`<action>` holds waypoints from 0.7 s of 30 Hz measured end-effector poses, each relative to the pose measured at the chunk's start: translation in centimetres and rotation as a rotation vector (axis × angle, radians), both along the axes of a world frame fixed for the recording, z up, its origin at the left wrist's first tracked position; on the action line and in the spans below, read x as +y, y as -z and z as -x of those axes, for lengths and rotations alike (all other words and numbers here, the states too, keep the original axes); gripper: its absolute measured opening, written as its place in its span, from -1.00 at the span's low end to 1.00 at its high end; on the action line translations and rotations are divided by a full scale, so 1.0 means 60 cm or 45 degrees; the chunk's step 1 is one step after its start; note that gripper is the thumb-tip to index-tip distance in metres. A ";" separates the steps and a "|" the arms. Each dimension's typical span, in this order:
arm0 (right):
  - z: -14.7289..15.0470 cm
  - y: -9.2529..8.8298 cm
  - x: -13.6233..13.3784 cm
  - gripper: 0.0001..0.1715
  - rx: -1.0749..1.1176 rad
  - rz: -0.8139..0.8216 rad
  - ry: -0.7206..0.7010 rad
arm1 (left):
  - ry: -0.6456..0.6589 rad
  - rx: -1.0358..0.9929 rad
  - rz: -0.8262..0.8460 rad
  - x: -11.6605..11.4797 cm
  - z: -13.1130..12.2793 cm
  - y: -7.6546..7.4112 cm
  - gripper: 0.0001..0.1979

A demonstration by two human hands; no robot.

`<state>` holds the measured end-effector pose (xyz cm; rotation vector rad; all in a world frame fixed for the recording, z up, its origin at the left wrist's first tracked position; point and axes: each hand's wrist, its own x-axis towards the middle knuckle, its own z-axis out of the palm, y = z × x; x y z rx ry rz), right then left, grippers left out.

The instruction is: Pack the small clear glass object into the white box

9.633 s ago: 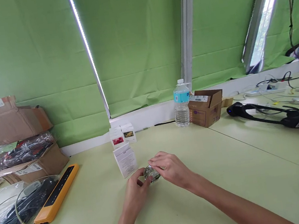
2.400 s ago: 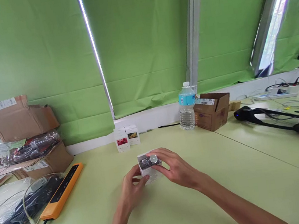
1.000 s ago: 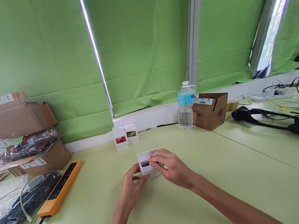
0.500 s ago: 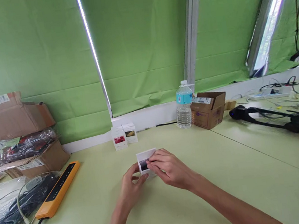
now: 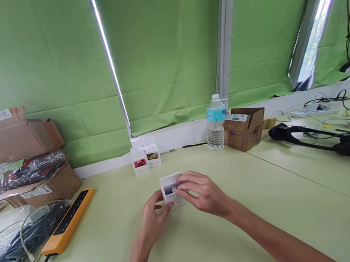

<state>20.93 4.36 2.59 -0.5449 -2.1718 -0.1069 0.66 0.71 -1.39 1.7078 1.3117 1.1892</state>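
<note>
A small white carton (image 5: 175,199) stands on the table in front of me, its lid flap (image 5: 170,178) raised at the back. My left hand (image 5: 152,216) grips it from the left side, thumb across the front. At the carton's opening, my right hand (image 5: 203,194) has its thumb and fingertips pinched together. A small pale round piece (image 5: 174,189) shows at those fingertips, within the opening; its kind is too small to make out. The right fingers hide part of the carton's right side.
Behind the carton stand two small white boxes, one with a red picture (image 5: 140,163) and one with a yellowish picture (image 5: 153,156). A water bottle (image 5: 215,126) and cardboard box (image 5: 244,130) stand farther right, near a black headset (image 5: 317,139). An orange power strip (image 5: 68,222) lies left.
My right hand has shifted slightly right. The dark inside of the carton now looks lighter, and a pale round piece shows at the fingertips. My left hand has stayed in place.
</note>
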 end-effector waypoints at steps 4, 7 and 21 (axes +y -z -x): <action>-0.003 -0.005 0.002 -0.84 -0.013 -0.009 -0.010 | -0.016 -0.016 -0.062 -0.003 -0.005 -0.002 -0.62; -0.003 -0.005 0.002 -0.84 -0.066 -0.019 -0.038 | -0.102 -0.047 -0.182 -0.008 -0.010 -0.003 -0.43; 0.003 0.008 0.006 -0.71 -0.010 -0.010 0.078 | -0.152 0.038 -0.323 -0.015 -0.013 -0.013 -0.84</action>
